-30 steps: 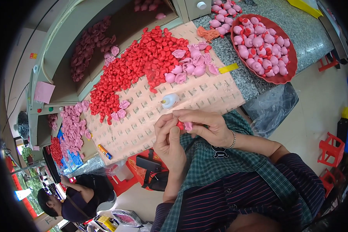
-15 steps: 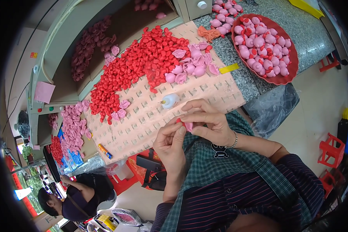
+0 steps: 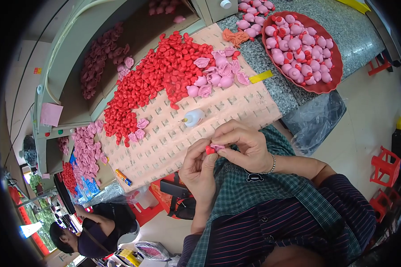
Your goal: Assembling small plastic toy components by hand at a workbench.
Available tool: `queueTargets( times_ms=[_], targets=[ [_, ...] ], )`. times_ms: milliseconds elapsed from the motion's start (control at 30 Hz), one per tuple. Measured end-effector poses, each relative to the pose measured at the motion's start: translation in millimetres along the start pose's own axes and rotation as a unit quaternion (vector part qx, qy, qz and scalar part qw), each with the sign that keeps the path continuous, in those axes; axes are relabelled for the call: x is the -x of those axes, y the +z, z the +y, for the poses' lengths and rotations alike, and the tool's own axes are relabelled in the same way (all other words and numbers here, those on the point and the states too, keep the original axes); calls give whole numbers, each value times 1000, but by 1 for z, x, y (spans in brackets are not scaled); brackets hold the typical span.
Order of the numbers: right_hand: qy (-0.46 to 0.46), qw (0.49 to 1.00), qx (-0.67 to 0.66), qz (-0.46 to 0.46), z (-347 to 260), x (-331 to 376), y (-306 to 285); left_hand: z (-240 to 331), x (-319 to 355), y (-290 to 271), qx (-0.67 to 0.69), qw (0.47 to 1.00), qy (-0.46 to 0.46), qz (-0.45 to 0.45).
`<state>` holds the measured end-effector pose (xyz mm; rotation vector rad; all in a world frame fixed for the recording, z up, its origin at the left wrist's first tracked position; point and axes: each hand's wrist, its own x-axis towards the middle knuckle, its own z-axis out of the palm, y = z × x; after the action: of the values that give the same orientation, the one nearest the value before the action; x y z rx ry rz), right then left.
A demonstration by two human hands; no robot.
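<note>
Above my apron, at the near edge of the work board, both hands meet. My left hand (image 3: 198, 168) pinches a small red rubbery piece (image 3: 210, 150) between thumb and fingers. My right hand (image 3: 246, 146) has thumb and fingertips closed on a soft pink piece (image 3: 217, 146) that touches the red one; the fingers partly hide where they join. Just beyond the hands, a small white squeeze bottle (image 3: 194, 118) with a thin nozzle lies on the board. Farther off are a heap of red pieces (image 3: 142, 91) and several loose pink pieces (image 3: 218, 73).
A red scalloped bowl (image 3: 337, 73) of pink-and-red figures stands at far right on the grey stone counter (image 3: 356, 40). Yellow tape (image 3: 260, 76) marks the board (image 3: 160, 153). A yellow-and-blue tube (image 3: 123, 177) lies at its left edge. Another person (image 3: 91, 231) sits at lower left.
My fingers have turned the small pieces, so the red one now shows more, below the pink. The view has shifted slightly; both hands stay together.
</note>
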<state>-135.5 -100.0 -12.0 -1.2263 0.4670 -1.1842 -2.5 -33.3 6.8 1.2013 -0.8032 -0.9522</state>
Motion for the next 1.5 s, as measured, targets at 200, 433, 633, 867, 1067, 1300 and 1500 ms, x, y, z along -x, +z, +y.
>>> queueTargets(
  times_ms=[200,433,633,867,1067,1300,1500],
  targets=[
    [5,1000,-21,-11,2,0,0,1,-1,0,2,999,43,-3],
    [-21,998,31,-48,-3,-7,-4,5,2,-1,2,999,32,23],
    [-105,981,158,-37,-3,-8,-2,-2,0,-3,79,996,-39,15],
    [186,970,-160,4,-10,-1,7,-6,-2,-9,90,993,-75,8],
    [30,989,52,-133,-4,-15,-11,-2,-6,-13,75,995,-65,8],
    [143,973,-155,-89,2,-7,-7,-5,-2,-12,106,989,-99,22],
    [109,976,-185,-44,5,1,4,-4,2,-7,126,988,-86,18]
  ],
)
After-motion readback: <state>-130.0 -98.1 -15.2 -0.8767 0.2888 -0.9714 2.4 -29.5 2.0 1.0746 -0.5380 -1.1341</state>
